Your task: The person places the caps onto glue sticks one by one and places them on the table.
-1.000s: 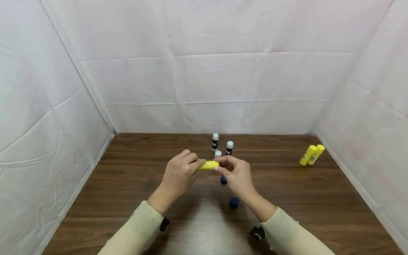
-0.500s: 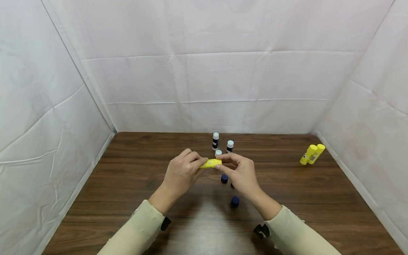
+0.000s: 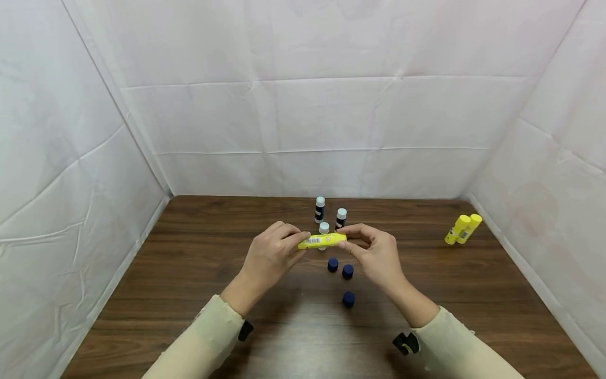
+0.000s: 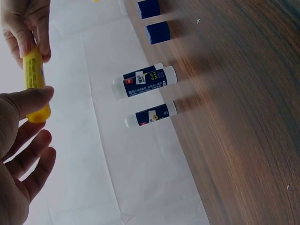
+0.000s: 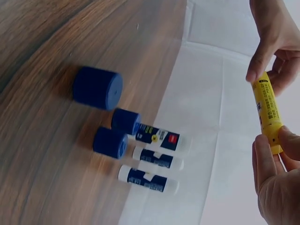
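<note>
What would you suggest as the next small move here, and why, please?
The right hand should probably try pulling its end of the yellow stick outward while the left hand steadies the other: the hands pinch opposite ends, and three blue caps sit apart from the three navy-labelled sticks, suggesting an uncapping pattern.

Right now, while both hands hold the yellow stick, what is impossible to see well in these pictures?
Head view: small print on the yellow stick, too small to read.
Head view: middle of the nearest white-topped stick, behind the yellow stick.
Left wrist view: part of the yellow stick, covered by the left hand.
Left wrist view: a yellow thing, cut off by the top edge.
</note>
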Demonstrator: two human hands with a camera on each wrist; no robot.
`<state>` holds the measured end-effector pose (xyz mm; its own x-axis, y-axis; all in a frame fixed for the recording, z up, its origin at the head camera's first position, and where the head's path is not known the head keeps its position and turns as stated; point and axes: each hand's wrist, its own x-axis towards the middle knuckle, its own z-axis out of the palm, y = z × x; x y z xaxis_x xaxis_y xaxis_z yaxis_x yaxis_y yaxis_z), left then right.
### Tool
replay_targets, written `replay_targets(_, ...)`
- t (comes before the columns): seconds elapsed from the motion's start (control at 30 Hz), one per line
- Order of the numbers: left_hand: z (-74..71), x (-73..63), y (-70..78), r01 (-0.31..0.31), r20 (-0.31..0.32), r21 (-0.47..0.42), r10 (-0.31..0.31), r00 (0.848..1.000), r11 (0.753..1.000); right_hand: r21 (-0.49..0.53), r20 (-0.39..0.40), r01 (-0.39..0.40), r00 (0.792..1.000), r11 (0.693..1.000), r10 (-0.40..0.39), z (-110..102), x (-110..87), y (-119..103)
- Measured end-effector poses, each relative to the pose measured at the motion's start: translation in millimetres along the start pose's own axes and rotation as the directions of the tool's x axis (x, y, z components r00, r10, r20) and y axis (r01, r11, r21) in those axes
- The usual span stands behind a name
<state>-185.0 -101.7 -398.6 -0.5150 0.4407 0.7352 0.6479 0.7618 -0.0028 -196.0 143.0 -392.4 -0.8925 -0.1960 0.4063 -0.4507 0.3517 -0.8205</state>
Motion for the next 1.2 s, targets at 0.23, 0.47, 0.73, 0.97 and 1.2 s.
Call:
replay_targets(0.23,1.3,0.7,-1.4,0.008,-0.004,0.035,-0.008,1.0,0.999,-0.042,-0.025,-0.007,1.0,0.999,0.006,-15.4,-1.1,0.4)
replay_targets(0.47,5.8,0.5,-2.8,0.056,0.024,0.038,-0.057,0.998,0.998,-0.12,-0.046,0.011,0.999,0.993,-0.016,-36.8,-3.3,7.2)
replay_targets(0.73,8.8,-2.6,-3.8,0.163,0.099,0.053,-0.167,0.981,0.985,-0.238,-0.06,0.002,0.998,0.971,-0.017,-64.5,-4.1,24.9)
replay_targets(0.97,11.0,-5.9,-2.5,0.199,0.131,0.053,-0.204,0.97,0.979,-0.416,-0.037,0.012,0.999,0.909,-0.031,-94.1,-0.5,50.6)
replay_targets(1.2,14.5,-9.9,-2.1,0.234,0.158,0.041,-0.238,0.958,0.971,-0.494,-0.027,-0.052,0.999,0.868,0.044,-121.1,-2.4,69.1)
